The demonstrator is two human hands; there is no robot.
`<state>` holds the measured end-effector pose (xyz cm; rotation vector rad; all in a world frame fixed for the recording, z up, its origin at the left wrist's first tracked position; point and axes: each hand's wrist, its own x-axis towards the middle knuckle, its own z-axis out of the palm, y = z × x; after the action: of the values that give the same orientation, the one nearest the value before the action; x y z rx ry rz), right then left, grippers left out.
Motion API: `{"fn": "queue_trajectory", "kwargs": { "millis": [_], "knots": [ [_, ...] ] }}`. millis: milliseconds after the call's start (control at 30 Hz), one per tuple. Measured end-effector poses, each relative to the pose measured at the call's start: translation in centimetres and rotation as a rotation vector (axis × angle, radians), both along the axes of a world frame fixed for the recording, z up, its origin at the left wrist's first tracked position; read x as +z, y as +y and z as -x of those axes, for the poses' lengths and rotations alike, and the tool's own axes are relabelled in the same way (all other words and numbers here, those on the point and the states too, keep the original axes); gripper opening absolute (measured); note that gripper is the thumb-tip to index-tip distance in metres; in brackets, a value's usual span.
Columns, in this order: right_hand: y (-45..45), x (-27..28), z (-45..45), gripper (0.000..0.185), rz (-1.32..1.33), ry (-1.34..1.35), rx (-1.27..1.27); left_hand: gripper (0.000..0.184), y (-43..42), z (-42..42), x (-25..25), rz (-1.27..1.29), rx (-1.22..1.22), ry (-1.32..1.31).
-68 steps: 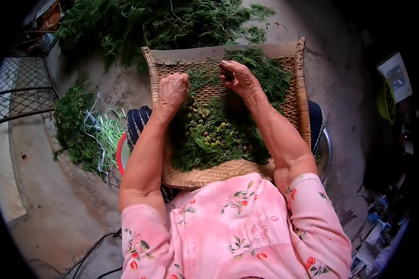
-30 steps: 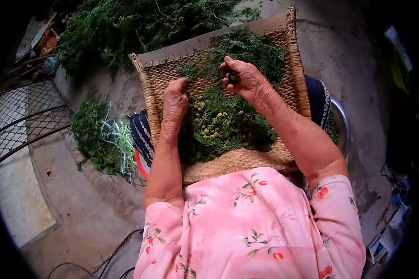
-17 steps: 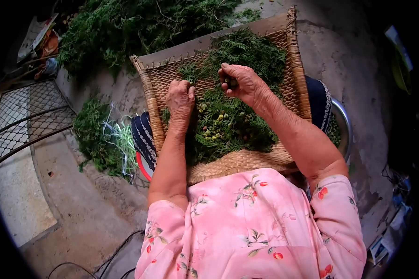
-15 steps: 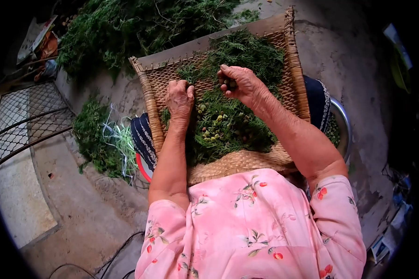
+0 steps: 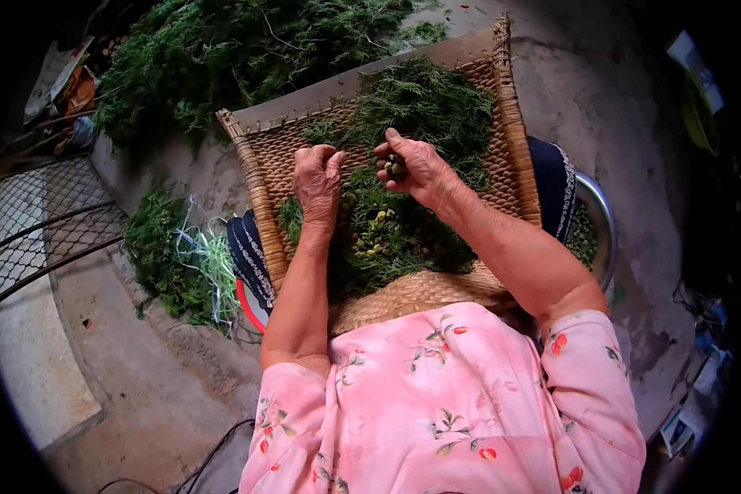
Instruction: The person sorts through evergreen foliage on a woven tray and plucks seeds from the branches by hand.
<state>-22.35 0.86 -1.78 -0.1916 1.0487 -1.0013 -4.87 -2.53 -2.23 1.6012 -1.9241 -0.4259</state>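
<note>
A woven basket tray (image 5: 253, 185) rests across my lap. Feathery green sprigs (image 5: 428, 97) lie at its far right, and more sprigs mixed with small round green and brown cones (image 5: 376, 235) fill its near middle. My left hand (image 5: 318, 177) is over the tray's left part, its fingers closed in a pinch; whatever they hold is too small to name. Several small green cones (image 5: 394, 167) sit in the curled fingers of my right hand (image 5: 412, 169), which is above the middle of the tray, right of my left hand and apart from it.
A large heap of green branches (image 5: 214, 66) lies on the floor beyond the tray. At the left are a smaller heap (image 5: 160, 255), pale plastic strips (image 5: 214, 267) and a metal mesh (image 5: 49, 210). A metal basin (image 5: 605, 230) and a red-rimmed basin (image 5: 249, 306) show beside my legs.
The view has tilted and shifted since the earliest frame. My left hand opened away from its earlier fist pose into a pinch, and my right hand has come slightly nearer, still holding cones.
</note>
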Motion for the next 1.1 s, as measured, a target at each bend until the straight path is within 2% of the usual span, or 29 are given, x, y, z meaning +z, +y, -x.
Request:
{"fn": "queue_trajectory", "kwargs": {
  "millis": [33, 100, 133, 167, 233, 267, 300, 367, 433, 533, 633, 667, 700, 767, 800, 833, 900, 933, 1000, 1033, 1100],
  "knots": [
    [0.1, 0.1, 0.0, 0.041, 0.003, -0.004, 0.006, 0.011, 0.4, 0.7, 0.8, -0.001, -0.001, 0.000],
    [0.0, -0.1, -0.1, 0.044, 0.009, -0.018, 0.008, 0.015, 1.3, 2.1, 2.2, -0.135, -0.206, 0.374],
    [0.0, 0.0, -0.2, 0.045, -0.002, -0.065, -0.008, 0.017, 1.7, 2.6, 3.0, -0.138, -0.332, 0.358],
    [-0.1, 0.1, -0.1, 0.046, -0.012, -0.112, -0.024, 0.024, 1.9, 3.0, 2.9, -0.214, -0.408, 0.510],
    [-0.1, 0.5, 0.2, 0.047, 0.006, -0.146, -0.016, 0.029, 2.5, 3.6, 4.6, -0.332, -0.341, 0.744],
    [-0.1, 0.7, 0.4, 0.048, 0.022, -0.180, -0.009, 0.030, 2.1, 3.1, 4.7, -0.325, -0.251, 0.741],
    [-0.1, 0.5, 0.4, 0.048, 0.022, -0.184, -0.009, 0.031, 1.1, 2.1, 4.5, -0.319, -0.161, 0.735],
    [-0.4, 0.0, 0.5, 0.047, 0.019, -0.143, -0.012, 0.029, -0.9, -0.8, 1.9, -0.183, -0.014, 0.422],
    [-0.4, 0.0, 0.5, 0.041, 0.036, -0.139, 0.008, 0.028, -1.6, -3.6, 0.4, 0.052, 0.082, -0.142],
    [-0.4, 0.0, 0.4, 0.036, 0.069, -0.080, 0.025, 0.021, -1.3, -3.5, -1.1, 0.139, -0.004, -0.347],
    [-0.3, 0.0, 0.5, 0.032, 0.092, -0.058, 0.040, 0.017, -1.4, -3.0, -1.4, 0.021, -0.008, -0.267],
    [-0.4, -0.1, 0.5, 0.030, 0.083, -0.065, 0.029, 0.014, -1.4, -3.0, -1.2, -0.023, -0.078, -0.103],
    [-0.4, -0.2, 0.6, 0.028, 0.073, -0.072, 0.016, 0.014, -1.4, -2.8, -1.0, -0.024, -0.078, -0.103],
    [-0.5, -0.1, 0.8, 0.028, 0.059, -0.068, 0.005, 0.013, -1.2, -2.2, -0.6, -0.010, -0.055, 0.239],
    [-0.5, 0.1, 0.9, 0.027, 0.047, -0.062, -0.004, 0.019, -1.5, -2.4, -1.0, 0.054, 0.009, 0.249],
    [-0.5, 0.2, 1.0, 0.027, 0.045, -0.062, -0.004, 0.023, -1.4, -2.3, -0.6, 0.181, 0.109, 0.078],
    [-0.6, 0.6, 1.1, 0.026, 0.038, -0.035, -0.029, 0.023, -1.3, -2.4, -0.6, 0.391, 0.147, -0.217],
    [-0.7, 0.7, 1.1, 0.025, 0.028, -0.043, -0.042, 0.023, -1.2, -2.1, -0.4, 0.391, 0.147, -0.215],
    [-0.7, 1.1, 1.4, 0.025, 0.049, -0.030, -0.064, 0.019, -0.5, -1.3, -0.2, 0.334, -0.046, -0.175],
    [-0.8, 1.2, 1.6, 0.025, 0.071, -0.017, -0.083, 0.018, 0.0, -0.3, 0.1, 0.206, -0.083, -0.145],
    [-1.0, 1.5, 1.9, 0.026, 0.048, -0.001, -0.102, 0.018, 0.7, 1.3, -0.5, 0.175, -0.222, -0.153]
  ]
}}
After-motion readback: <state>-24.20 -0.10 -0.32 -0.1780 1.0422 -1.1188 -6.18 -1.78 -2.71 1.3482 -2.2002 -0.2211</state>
